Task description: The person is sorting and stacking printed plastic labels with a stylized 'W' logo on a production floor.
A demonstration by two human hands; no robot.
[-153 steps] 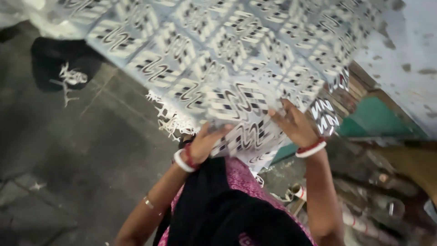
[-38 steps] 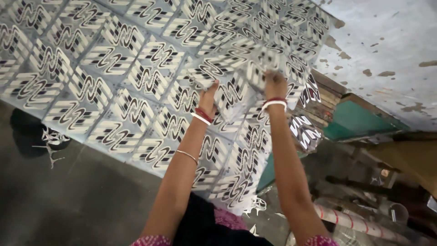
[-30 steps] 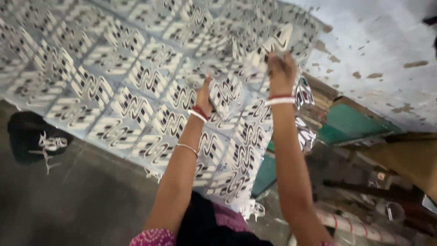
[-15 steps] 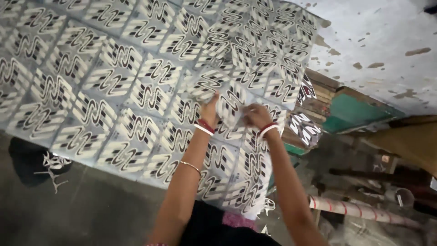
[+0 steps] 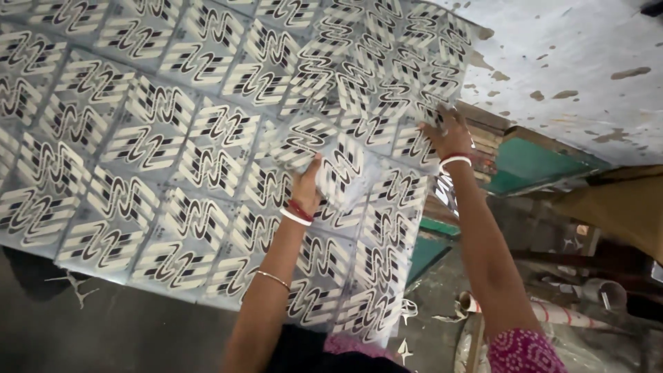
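- The cloth (image 5: pixel 173 152) is the largest thing here: a wide pale sheet printed with repeating squares of black and cream zigzags. It hangs spread out in front of the person and fills most of the view, probably so its whole face can be reached.
- The wall (image 5: pixel 573 62), whitish with brown patches, stands behind the cloth's right edge.
- A green panel (image 5: pixel 532 166) in a wooden frame leans below the wall, just beside the cloth's right edge.
- The floor (image 5: pixel 124 331) is dark and bare below the cloth's lower edge, with a few white scraps (image 5: pixel 69 290) on it.
- The right hand (image 5: pixel 447 132) reaches up and grips the cloth at its right edge, fingers closed on the fabric, likely to keep that side taut.
- The left hand (image 5: pixel 307 185) pinches a raised fold near the cloth's middle, clenched on the fabric; bangles ring the wrist.
- A striped roll (image 5: pixel 545 312) lies low at right amid clutter.
- A small open pipe or cup (image 5: pixel 608 293) sits near it; I cannot tell what is inside it.
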